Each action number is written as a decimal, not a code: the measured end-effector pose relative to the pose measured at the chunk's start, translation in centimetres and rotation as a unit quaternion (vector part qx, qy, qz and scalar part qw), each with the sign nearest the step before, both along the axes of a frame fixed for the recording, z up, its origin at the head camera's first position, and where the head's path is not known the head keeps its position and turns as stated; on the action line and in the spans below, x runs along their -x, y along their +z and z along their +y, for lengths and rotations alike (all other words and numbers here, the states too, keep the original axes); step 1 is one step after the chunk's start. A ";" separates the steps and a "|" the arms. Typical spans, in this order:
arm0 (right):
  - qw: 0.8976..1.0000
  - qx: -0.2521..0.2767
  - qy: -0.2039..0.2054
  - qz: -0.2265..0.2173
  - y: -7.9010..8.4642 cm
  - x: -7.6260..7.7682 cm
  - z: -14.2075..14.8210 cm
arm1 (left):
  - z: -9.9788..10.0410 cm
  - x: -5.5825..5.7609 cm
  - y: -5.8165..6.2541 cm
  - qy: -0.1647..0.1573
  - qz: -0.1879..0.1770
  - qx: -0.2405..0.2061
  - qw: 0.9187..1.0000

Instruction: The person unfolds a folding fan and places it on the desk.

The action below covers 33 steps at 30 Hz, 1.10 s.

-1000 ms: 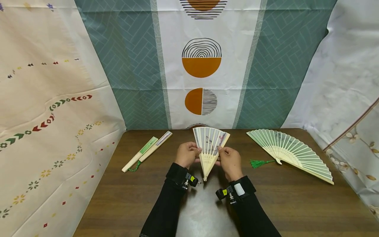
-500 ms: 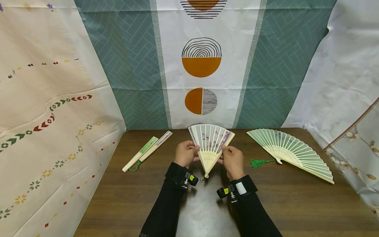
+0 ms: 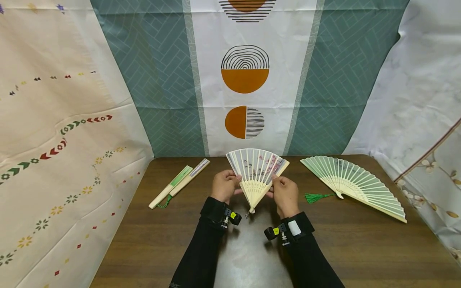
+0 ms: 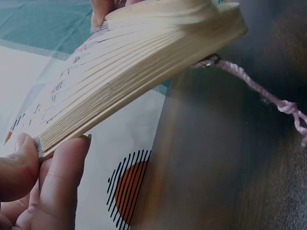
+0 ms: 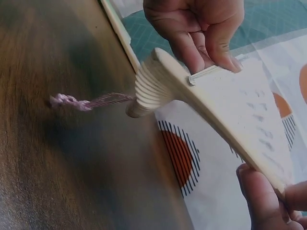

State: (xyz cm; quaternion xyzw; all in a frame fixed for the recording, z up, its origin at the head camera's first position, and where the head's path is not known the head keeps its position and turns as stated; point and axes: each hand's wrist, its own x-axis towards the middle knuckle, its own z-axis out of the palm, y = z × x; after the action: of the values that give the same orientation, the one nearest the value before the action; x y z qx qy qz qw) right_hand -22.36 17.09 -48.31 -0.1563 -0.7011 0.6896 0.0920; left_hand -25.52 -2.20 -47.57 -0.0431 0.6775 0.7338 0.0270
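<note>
Between my two hands a pale folding fan with grey panels and pink blossom is partly spread, its pivot end pointing toward me. My left hand pinches its left edge between thumb and fingers. On the other side my right hand pinches the right edge stick. From the pivot hangs a knotted pink cord, also visible in the right wrist view. Fingers behind the fan are partly hidden.
Two folded fans lie at the table's left, with a green tassel. To the right lies a spread green fan with its own green tassel. A patterned cloth hangs behind the wooden table.
The held fan has spread wider, showing more pink blossom. My right hand has shifted a little right and my left slightly left. The pivot end has risen slightly in view.
</note>
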 end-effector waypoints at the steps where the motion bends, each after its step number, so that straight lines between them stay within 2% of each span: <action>1: 1.000 0.002 -0.001 0.001 0.0 0.0 0.0 | 0.0 0.1 0.0 0.002 -0.002 -0.003 1.000; 10: 1.000 0.016 -0.022 0.008 0.0 0.0 0.2 | -0.1 0.1 -0.1 0.019 -0.005 -0.021 1.000; 28: 0.995 0.065 -0.070 0.032 -0.1 0.2 0.3 | -0.2 0.5 -0.4 0.055 -0.006 -0.086 0.995; 33: 0.994 0.075 -0.069 0.032 -0.2 0.2 0.4 | -0.2 0.5 -0.4 0.065 -0.005 -0.099 0.993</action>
State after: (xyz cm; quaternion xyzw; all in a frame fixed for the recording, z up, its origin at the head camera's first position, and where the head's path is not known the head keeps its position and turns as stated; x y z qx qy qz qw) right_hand -22.52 17.49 -48.50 -0.1881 -0.6314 0.7372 0.1499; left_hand -26.02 -2.39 -48.01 -0.0878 0.5969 0.7974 -0.0135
